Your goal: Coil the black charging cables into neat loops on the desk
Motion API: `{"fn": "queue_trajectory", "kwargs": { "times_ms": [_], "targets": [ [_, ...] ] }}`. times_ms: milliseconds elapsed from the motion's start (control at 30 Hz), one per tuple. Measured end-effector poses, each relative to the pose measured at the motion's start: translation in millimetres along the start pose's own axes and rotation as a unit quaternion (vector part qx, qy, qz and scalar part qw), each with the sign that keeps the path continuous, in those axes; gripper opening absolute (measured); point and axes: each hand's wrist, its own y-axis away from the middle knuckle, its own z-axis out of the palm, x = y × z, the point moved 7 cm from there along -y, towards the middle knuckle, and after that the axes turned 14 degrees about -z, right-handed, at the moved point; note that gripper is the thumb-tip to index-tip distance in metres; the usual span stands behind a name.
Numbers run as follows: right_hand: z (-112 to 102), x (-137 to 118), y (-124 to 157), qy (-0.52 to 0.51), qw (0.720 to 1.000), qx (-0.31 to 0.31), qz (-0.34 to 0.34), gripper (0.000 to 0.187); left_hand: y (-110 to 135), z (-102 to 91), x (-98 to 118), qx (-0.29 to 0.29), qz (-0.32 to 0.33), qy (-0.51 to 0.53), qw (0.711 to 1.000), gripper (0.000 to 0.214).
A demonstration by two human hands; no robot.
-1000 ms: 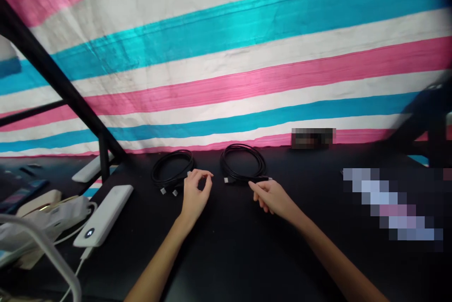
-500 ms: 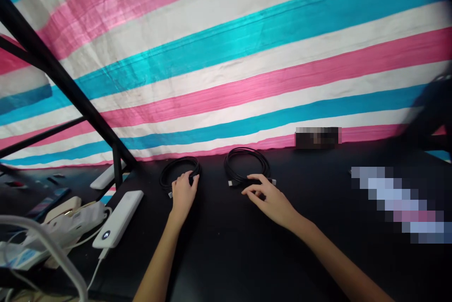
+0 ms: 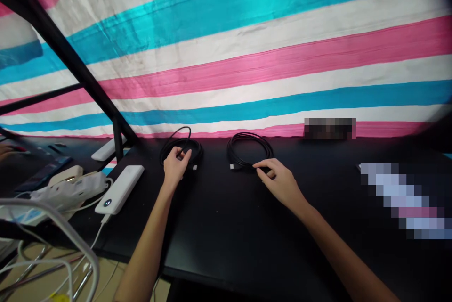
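Note:
Two coiled black cables lie near the back of the black table. My left hand (image 3: 175, 167) is closed on the left cable (image 3: 197, 151), with a loop of it standing up above the fingers. A pale plug end of that cable rests just right of the hand. My right hand (image 3: 280, 182) has thumb and forefinger pinched at the front edge of the right cable (image 3: 235, 144). This coil lies flat, its pale plug (image 3: 232, 167) at the lower left; its other end is hidden by my right hand.
A white power bank (image 3: 120, 190) with a white lead lies left of my left arm. Beyond it are a white power strip (image 3: 76, 188) and a black metal frame bar (image 3: 70, 57). Striped sheeting (image 3: 226, 66) hangs behind the table. Blurred-out items lie at the right.
My left hand has shifted left and lifted a loop of the left cable. My right hand's fingertips have closed together at the right coil. The camera view has tilted downward.

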Motion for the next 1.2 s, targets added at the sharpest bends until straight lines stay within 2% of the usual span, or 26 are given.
{"fn": "queue_trajectory", "kwargs": {
  "times_ms": [67, 167, 233, 333, 433, 600, 800, 867, 967, 1067, 1133, 1200],
  "targets": [
    [0.8, -0.1, 0.1, 0.018, 1.000, -0.006, 0.002, 0.017, 4.0, 3.2, 3.4, -0.030, 0.020, -0.001, 0.999, 0.037],
    [-0.1, 1.7, 1.4, 0.044, 0.999, -0.006, 0.027, 0.018, 15.0, 10.6, 13.7, -0.054, 0.096, -0.083, 0.990, 0.050],
    [-1.2, 3.1, 2.0, 0.049, 0.998, -0.004, 0.039, 0.018, 21.3, 13.8, 19.0, -0.038, 0.145, -0.150, 0.977, 0.048],
    [-3.4, 4.6, 1.8, 0.055, 0.997, -0.001, 0.047, 0.017, 22.6, 12.8, 20.0, -0.010, 0.153, -0.166, 0.974, 0.032],
    [-5.7, 5.9, 1.5, 0.065, 0.996, 0.000, 0.056, 0.016, 19.8, 8.2, 18.8, 0.004, 0.134, -0.139, 0.981, 0.020],
    [-10.0, 8.6, 1.3, 0.076, 0.994, 0.005, 0.074, 0.019, 17.2, -1.2, 18.5, 0.040, 0.130, -0.040, 0.990, 0.020],
    [-8.3, 9.2, 1.5, 0.069, 0.995, -0.005, 0.077, 0.021, 12.9, -20.7, 10.0, 0.155, 0.127, 0.116, 0.973, 0.020],
    [-7.2, 7.6, 2.0, 0.073, 0.994, -0.011, 0.081, 0.021, 11.7, -23.8, 7.1, 0.170, 0.121, 0.135, 0.968, 0.023],
    [-6.2, 4.2, 2.9, 0.076, 0.993, -0.020, 0.090, 0.022, 10.8, -13.6, 9.2, 0.119, 0.126, 0.083, 0.981, 0.020],
    [-6.4, 0.6, 3.1, 0.072, 0.993, -0.025, 0.085, 0.024, 13.5, 6.0, 12.3, 0.039, 0.129, -0.037, 0.990, 0.019],
    [-6.7, -0.5, 3.2, 0.070, 0.994, -0.028, 0.084, 0.025, 15.7, 14.5, 12.4, 0.003, 0.121, -0.094, 0.988, 0.031],
    [-6.5, -0.3, 3.6, 0.068, 0.993, -0.033, 0.088, 0.023, 15.8, 16.5, 11.0, -0.018, 0.101, -0.102, 0.989, 0.044]
  ]
}}
